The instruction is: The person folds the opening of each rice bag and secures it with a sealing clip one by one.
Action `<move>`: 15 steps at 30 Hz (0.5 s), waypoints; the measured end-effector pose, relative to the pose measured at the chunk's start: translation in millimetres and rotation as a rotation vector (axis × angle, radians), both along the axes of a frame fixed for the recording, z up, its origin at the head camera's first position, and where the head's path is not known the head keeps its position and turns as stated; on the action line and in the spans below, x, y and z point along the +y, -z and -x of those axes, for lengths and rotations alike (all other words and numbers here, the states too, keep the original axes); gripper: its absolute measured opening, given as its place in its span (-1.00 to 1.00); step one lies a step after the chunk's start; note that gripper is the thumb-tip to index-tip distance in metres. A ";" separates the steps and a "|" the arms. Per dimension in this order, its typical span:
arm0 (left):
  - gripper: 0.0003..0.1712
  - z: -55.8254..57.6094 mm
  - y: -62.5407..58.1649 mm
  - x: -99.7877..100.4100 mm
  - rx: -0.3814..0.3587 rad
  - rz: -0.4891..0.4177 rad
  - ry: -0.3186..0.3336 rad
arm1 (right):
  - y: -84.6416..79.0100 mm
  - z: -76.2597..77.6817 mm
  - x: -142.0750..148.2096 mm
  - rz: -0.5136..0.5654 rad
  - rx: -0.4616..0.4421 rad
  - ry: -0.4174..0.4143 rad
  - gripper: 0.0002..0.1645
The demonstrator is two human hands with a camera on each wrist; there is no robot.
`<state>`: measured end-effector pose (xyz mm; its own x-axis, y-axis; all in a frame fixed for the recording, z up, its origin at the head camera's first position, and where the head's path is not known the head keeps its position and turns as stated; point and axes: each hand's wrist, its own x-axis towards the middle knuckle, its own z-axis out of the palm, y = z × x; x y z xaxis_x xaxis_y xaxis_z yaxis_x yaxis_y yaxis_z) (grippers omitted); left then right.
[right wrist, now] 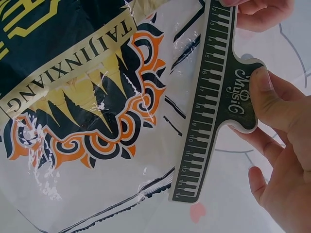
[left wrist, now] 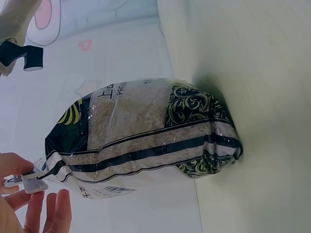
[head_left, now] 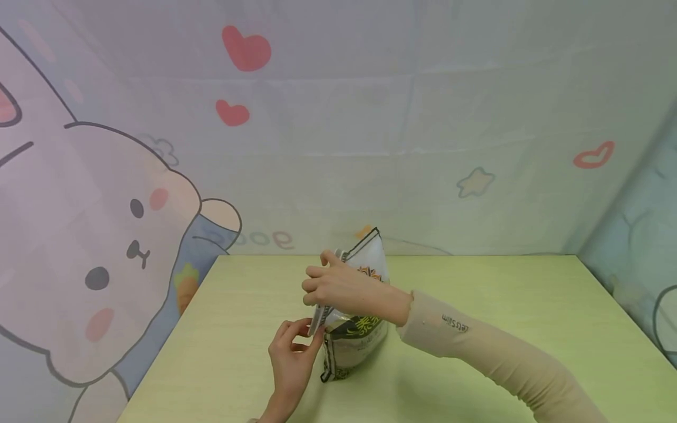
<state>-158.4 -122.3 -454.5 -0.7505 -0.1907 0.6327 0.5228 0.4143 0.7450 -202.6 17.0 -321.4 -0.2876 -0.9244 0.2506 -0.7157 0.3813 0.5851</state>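
A plastic bag (head_left: 359,346) of pale, grain-like contents, printed dark green and orange, stands on the table. Along its top edge lies a long clip (right wrist: 199,111) with piano keys, numbers and the word Music printed on it. My right hand (head_left: 344,288) pinches the clip's rounded tab between thumb and fingers, as the right wrist view shows. At the clip's near end my left hand (head_left: 293,358) pinches the clip end (left wrist: 35,183) and the bag's corner between thumb and index finger, its other fingers loosely bent.
The bag rests on a pale yellow-green table (head_left: 476,329). Behind the table hangs a cloth backdrop (head_left: 338,129) with a cartoon rabbit, hearts and a star. My right sleeve (head_left: 476,358) reaches across the table's right side.
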 end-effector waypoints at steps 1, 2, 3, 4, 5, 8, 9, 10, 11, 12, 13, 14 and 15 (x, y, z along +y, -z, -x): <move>-0.84 0.1 0.3 0.1 0.001 0.004 -0.004 | 0.1 0.0 -0.1 0.000 -0.004 0.001 -0.87; -0.85 0.2 0.5 0.4 -0.003 0.009 -0.009 | 0.1 0.0 0.0 0.001 -0.010 0.002 -0.87; -0.86 0.3 0.6 0.8 -0.006 0.015 -0.014 | 0.1 0.1 0.2 0.001 -0.017 0.004 -0.86; -0.86 0.2 0.3 1.2 -0.011 0.018 -0.019 | 0.3 0.3 0.4 0.000 -0.029 0.007 -0.86; -0.86 0.0 -0.4 1.7 -0.016 0.022 -0.023 | 0.3 0.6 0.8 -0.002 -0.040 0.012 -0.84; -0.88 -2.0 -5.2 3.8 -0.034 0.029 -0.032 | 0.2 1.8 2.8 -0.004 -0.090 0.027 -0.75; -0.88 -4.0 -9.0 4.8 -0.035 0.032 -0.034 | -0.1 2.5 3.4 0.002 -0.111 0.032 -0.73; -0.89 -6.2 -12.9 5.5 -0.039 0.034 -0.037 | -0.2 3.2 3.9 0.009 -0.136 0.038 -0.70; -0.89 -8.4 -17.0 6.3 -0.042 0.038 -0.040 | -0.7 4.0 4.5 0.020 -0.157 0.043 -0.66; -0.89 -10.6 -20.7 7.0 -0.044 0.041 -0.041 | -1.0 5.0 5.0 0.035 -0.175 0.045 -0.64; -0.90 -13.0 -24.7 7.6 -0.044 0.044 -0.041 | -1.4 6.1 5.6 0.052 -0.188 0.046 -0.62; -0.90 -14.8 -27.6 8.1 -0.045 0.044 -0.040 | -1.6 7.3 6.2 0.069 -0.196 0.046 -0.60; -0.90 -15.5 -28.9 8.3 -0.046 0.045 -0.040 | -1.5 8.9 6.8 0.083 -0.199 0.046 -0.58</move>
<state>-142.8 -114.0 -425.6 -0.7713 -0.1934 0.6063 0.4708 0.4678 0.7481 -211.5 23.8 -319.9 -0.3802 -0.8877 0.2596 -0.7946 0.4571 0.3996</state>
